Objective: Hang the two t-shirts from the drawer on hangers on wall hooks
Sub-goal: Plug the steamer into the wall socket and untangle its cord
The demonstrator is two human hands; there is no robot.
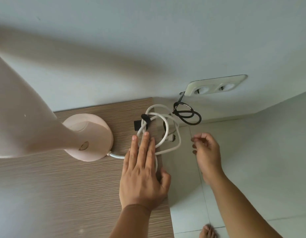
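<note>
The left hand [143,170] lay flat with straight fingers on the right edge of the wood-grain worktop [45,186], pressing down on the coiled white lamp cable [166,133], its thumb hooked over the worktop's edge. The right hand [206,152] hung in the air beyond that edge, above the pale tiled floor [251,169], fingers loosely curled and holding nothing. The cable's loops, bound by a black strap [145,121], spilled past the worktop's corner. The pink round-based desk lamp [90,138] stood just left of the left hand. A cream double wall socket [215,85] sat on the wall above a looped black wire [188,115]. No t-shirts, hangers or hooks were in view.
</note>
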